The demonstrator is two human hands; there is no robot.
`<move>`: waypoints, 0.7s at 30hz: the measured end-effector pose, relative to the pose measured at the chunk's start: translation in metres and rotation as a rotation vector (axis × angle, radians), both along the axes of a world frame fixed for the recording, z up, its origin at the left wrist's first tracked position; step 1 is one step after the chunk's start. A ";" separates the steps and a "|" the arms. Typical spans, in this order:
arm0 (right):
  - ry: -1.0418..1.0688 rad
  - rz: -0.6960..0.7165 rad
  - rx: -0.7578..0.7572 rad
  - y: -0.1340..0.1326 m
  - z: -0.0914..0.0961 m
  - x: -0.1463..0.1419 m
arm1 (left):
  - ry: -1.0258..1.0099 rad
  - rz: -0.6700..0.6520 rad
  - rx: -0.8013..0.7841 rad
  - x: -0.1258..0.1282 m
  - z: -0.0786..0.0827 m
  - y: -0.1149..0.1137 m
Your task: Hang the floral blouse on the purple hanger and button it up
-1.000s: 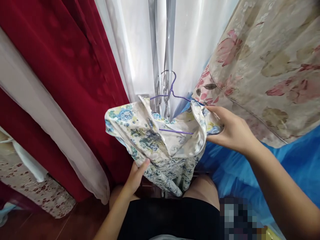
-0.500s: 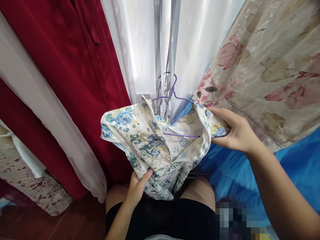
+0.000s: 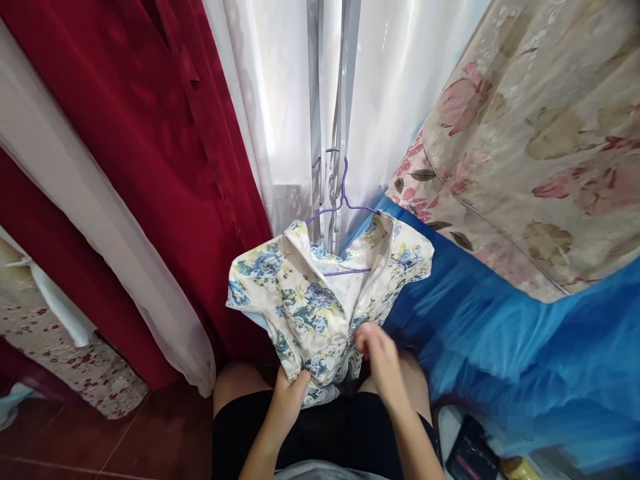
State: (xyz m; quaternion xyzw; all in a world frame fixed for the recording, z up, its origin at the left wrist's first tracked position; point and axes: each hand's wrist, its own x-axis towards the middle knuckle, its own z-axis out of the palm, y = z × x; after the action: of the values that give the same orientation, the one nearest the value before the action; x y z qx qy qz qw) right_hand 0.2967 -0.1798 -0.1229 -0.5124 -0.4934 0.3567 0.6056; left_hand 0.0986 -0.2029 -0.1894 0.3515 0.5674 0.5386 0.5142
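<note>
A white short-sleeved top with blue, yellow and green flowers hangs on a purple wire hanger. Its neckline lies open in a V, and its lower part bunches above my lap. My left hand is closed on the lower left side of the cloth, thumb on top. At the front, by the bottom of the V, my right hand has its fingers curled in. It is slightly blurred, and what its fingertips hold, if anything, is hidden.
Red cloth and a sheer white panel hang on the left. White drapes with grey ribbons are behind the hanger. Rose-printed fabric and blue tulle fill the right. A dark item lies at lower right.
My right hand has left the sleeve on the right and come down to the front of the top. That sleeve now hangs free. My left hand keeps its grip, slightly lower and farther right.
</note>
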 end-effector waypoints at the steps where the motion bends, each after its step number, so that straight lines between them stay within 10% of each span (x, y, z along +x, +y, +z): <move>1: 0.033 0.142 -0.074 -0.001 -0.007 -0.012 | -0.009 -0.010 -0.001 0.001 0.002 -0.001; 9: 0.182 0.296 -0.119 0.003 -0.005 -0.028 | 0.084 0.112 0.027 -0.011 0.000 0.001; 13: 0.234 0.252 -0.192 -0.005 -0.010 -0.023 | 0.459 0.362 0.400 -0.009 0.010 -0.001; 21: 0.237 0.341 -0.258 -0.012 -0.002 -0.021 | 0.652 -0.174 0.598 0.044 0.031 0.026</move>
State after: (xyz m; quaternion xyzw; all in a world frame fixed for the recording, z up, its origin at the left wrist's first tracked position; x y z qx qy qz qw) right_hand 0.2759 -0.1916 -0.1244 -0.4495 -0.4485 0.5716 0.5197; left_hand 0.1426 -0.1767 -0.1588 0.6826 0.4875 0.4946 0.2278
